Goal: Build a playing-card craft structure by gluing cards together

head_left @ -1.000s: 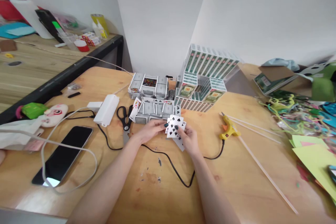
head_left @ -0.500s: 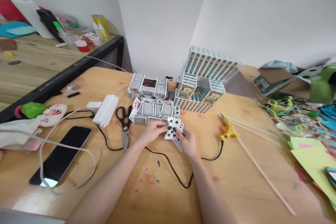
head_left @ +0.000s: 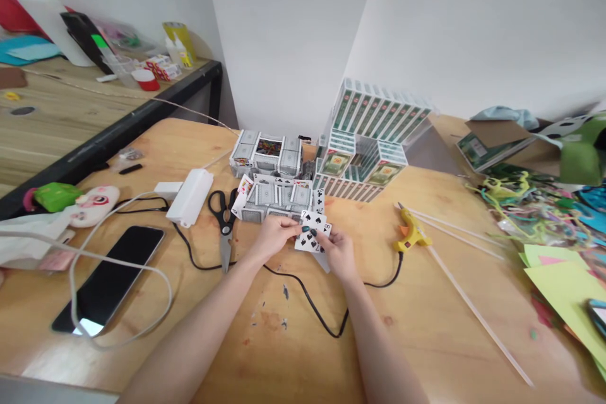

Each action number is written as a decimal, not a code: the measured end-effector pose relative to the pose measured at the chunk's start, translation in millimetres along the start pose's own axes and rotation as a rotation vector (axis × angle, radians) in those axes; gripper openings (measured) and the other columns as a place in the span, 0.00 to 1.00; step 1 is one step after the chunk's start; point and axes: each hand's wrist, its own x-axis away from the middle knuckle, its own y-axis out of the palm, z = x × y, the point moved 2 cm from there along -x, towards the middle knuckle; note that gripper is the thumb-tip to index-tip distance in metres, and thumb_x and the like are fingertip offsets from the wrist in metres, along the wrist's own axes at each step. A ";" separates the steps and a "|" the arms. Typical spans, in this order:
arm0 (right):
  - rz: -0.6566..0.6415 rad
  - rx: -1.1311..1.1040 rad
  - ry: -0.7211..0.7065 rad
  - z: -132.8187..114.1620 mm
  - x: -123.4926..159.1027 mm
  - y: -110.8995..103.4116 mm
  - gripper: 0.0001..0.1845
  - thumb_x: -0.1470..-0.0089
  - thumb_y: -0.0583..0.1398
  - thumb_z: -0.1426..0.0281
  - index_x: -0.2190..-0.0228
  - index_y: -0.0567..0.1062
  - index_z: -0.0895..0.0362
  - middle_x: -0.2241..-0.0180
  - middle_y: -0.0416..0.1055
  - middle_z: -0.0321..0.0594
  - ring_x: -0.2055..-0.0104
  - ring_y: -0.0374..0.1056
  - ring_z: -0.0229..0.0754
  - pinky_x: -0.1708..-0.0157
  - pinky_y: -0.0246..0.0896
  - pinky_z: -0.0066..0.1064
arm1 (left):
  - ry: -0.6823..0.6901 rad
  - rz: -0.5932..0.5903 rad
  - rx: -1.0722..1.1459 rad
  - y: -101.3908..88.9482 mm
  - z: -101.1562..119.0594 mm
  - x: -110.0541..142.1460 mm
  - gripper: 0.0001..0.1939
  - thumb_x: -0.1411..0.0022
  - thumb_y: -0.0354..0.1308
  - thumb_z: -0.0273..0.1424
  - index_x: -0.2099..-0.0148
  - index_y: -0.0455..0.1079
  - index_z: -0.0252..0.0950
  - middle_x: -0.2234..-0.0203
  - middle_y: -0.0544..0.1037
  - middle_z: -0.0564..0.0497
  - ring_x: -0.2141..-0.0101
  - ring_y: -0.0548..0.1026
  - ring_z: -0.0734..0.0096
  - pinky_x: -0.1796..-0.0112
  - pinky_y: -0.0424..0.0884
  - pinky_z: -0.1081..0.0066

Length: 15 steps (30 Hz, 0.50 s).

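Observation:
Both hands pinch overlapping playing cards [head_left: 312, 222], faces up with black spades showing. My left hand [head_left: 279, 235] grips their left edge, thumb on top. From the right, my right hand [head_left: 338, 252] closes on them, its thumb across the faces; a pale card edge pokes out beneath. Just beyond lies a low box-like structure made of playing cards [head_left: 277, 196], grey backs outward, with some card faces at its ends. Behind it stands a second card structure [head_left: 267, 154] with a dark, colourful opening on top. Black-handled scissors [head_left: 226, 227] lie left of my left hand.
A yellow glue gun [head_left: 411, 235] and clear glue sticks [head_left: 480, 315] lie right, its black cord looping before my hands. Stacked card boxes [head_left: 362, 151] stand behind. A white power strip [head_left: 190, 197] and phone [head_left: 108, 281] are left; coloured papers [head_left: 563, 290] lie far right.
Almost nothing differs. Both hands keep their hold on the cards, and the view has shifted very slightly.

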 end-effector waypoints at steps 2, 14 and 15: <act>0.007 0.007 0.002 1.6 -0.7 -0.3 0.19 0.57 0.63 0.57 0.68 0.73 0.59 0.74 0.74 0.40 0.72 0.70 0.44 0.72 0.64 0.32 | 0.022 0.025 -0.023 1.7 -2.8 -0.3 0.11 0.54 0.58 0.36 0.80 0.71 0.33 0.85 0.71 0.54 0.80 0.66 0.75 0.76 0.60 0.75; -0.026 -0.050 0.005 2.0 1.9 8.1 0.14 0.56 0.63 0.59 0.72 0.69 0.57 0.83 0.65 0.31 0.83 0.57 0.33 0.82 0.54 0.26 | 0.268 0.285 -0.386 16.9 -4.3 8.2 0.16 0.39 0.45 0.36 0.77 0.58 0.36 0.84 0.62 0.56 0.80 0.60 0.76 0.76 0.54 0.75; -0.033 -0.056 0.009 1.9 2.1 8.1 0.15 0.56 0.63 0.59 0.72 0.69 0.57 0.83 0.65 0.31 0.83 0.57 0.33 0.83 0.54 0.26 | 0.283 0.281 -0.435 17.0 -2.9 8.7 0.16 0.39 0.44 0.35 0.78 0.57 0.37 0.84 0.62 0.56 0.80 0.60 0.75 0.76 0.53 0.75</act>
